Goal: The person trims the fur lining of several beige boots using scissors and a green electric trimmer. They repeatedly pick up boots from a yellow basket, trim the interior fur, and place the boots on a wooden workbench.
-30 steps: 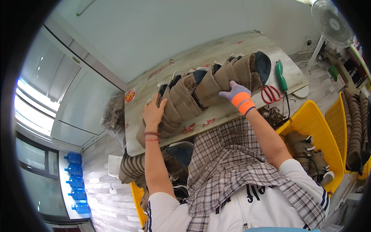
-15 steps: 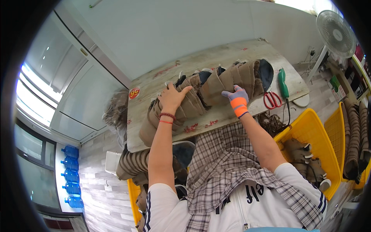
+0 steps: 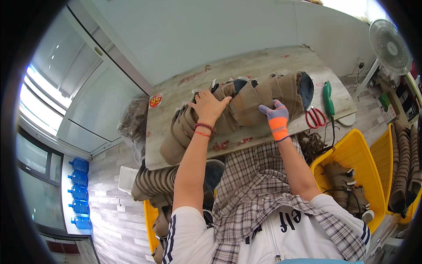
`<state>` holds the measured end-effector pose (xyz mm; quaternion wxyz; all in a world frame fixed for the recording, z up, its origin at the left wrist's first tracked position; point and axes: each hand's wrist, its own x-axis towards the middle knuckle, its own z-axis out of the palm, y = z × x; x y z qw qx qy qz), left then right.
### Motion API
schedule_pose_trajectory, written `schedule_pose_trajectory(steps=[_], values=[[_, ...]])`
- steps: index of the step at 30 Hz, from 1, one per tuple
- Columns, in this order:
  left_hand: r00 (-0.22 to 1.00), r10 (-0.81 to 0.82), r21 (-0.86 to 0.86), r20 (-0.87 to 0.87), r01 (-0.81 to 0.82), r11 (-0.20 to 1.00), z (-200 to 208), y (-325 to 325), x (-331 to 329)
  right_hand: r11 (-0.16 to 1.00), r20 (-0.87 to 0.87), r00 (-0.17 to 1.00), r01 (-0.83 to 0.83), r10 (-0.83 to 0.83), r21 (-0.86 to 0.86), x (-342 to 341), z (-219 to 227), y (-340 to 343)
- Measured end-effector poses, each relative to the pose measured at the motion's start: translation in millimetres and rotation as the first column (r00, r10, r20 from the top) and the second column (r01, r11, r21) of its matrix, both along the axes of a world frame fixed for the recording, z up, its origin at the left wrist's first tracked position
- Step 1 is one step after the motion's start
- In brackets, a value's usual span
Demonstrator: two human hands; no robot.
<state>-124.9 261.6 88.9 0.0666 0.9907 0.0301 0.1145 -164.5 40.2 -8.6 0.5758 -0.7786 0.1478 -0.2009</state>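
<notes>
A long row of nested brown fabric pieces (image 3: pixel 252 103) with dark lining, which look like boot uppers, lies across the table. Spread over the left half of the row is my bare left hand (image 3: pixel 210 107), thumb apart from the fingers. My right hand (image 3: pixel 277 116), in a grey-purple and orange glove, rests on the near side of the row's right half, its thumb and fingers apart. Neither hand is closed round a piece. Just right of the row lie red-handled scissors (image 3: pixel 315 118) and a green corded hand tool (image 3: pixel 328 97).
The worn table (image 3: pixel 180 83) stands against a white wall. Yellow baskets (image 3: pixel 367 176) with more brown pieces are at the right, beside a white fan (image 3: pixel 390 47). Another striped stack (image 3: pixel 154 181) sits below the table's left front edge. Blue water bottles (image 3: pixel 79 193) line the far left.
My left hand has moved a little to the right along the row, and the pieces near it sit somewhat closer together. My right hand has shifted slightly. The whole view has moved a little.
</notes>
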Motion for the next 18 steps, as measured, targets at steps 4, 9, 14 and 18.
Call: schedule_pose_trajectory(steps=[4, 9, 14, 18], values=[[0.997, -0.079, -0.046, -0.013, 0.078, 0.996, 7.3, -6.3, 0.4, 0.999, -0.004, 1.0, 0.031, -0.031, -0.019, 26.2, -23.6, -7.7], [0.985, -0.173, -0.068, 0.005, 0.173, 0.983, 1.8, -0.3, -5.2, 0.976, -0.022, 0.998, 0.058, -0.064, -0.211, 26.5, -3.2, -1.1], [0.972, -0.225, -0.051, 0.063, 0.229, 0.972, -5.8, 6.3, -4.2, 0.978, 0.03, 0.998, 0.062, -0.057, -0.197, 31.3, 7.3, 8.8], [0.963, -0.262, -0.045, 0.065, 0.266, 0.963, -5.4, -0.5, -5.1, 0.935, 0.079, 0.986, 0.161, -0.143, -0.315, 44.1, 1.3, 11.1]])
